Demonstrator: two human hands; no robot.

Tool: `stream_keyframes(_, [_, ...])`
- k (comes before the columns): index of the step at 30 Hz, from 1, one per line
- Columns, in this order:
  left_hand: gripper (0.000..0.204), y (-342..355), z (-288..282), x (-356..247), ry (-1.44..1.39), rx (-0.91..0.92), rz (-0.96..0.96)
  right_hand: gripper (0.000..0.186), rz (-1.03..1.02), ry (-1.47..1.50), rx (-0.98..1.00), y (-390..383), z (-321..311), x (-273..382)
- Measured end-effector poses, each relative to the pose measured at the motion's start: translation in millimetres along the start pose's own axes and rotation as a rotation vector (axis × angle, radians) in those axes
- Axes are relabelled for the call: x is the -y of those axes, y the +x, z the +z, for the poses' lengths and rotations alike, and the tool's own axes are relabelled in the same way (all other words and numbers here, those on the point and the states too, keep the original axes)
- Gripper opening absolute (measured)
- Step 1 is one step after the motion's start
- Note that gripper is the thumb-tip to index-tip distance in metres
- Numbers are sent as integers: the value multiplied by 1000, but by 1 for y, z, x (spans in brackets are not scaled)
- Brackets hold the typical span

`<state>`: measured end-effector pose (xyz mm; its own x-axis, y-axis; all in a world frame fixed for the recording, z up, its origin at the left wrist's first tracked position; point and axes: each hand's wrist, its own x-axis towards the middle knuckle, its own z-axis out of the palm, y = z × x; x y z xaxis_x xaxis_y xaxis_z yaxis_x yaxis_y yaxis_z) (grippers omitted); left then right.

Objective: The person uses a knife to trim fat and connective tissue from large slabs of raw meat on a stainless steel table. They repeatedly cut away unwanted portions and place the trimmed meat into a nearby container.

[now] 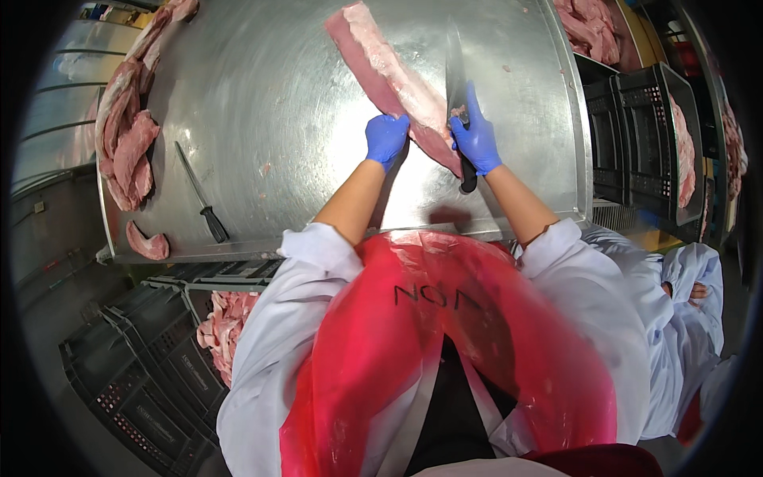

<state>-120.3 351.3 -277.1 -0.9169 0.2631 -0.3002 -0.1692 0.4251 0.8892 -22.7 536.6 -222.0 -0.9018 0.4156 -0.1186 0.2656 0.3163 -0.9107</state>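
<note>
A long strip of pink meat [377, 67] with a pale fatty side lies diagonally on the steel table [254, 71]. My left hand [386, 140], in a blue glove, is closed on its left edge. My right hand [475, 135], also gloved, grips a knife [454, 60] beside the strip's lower part, blade pointing away from me and black handle showing below the fingers. A sharpening steel [193, 179] with a black handle rests to the left.
Meat pieces [131, 151] line the table's left edge, with a small piece [145, 241] below. Crates of meat [224, 322] stand lower left. Dark crates [644, 143] and more meat [588, 28] are at the right, above a co-worker's white-coated body [687, 334].
</note>
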Motion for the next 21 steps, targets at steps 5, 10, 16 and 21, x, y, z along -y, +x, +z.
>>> stream_keyframes(5, [20,3,4,16,-58,-4,152,74,-208,-216,-32,0,1,-3])
stream_keyframes(10, [18,7,4,41,-131,3,126,67,-255,-663,292,19,15,56])
stream_keyframes(16, [16,-9,2,21,-381,-89,-18,69,-219,-836,648,6,-16,54])
stream_keyframes(21, [20,-17,8,4,-404,-141,-48,75,-34,-776,697,10,-6,57])
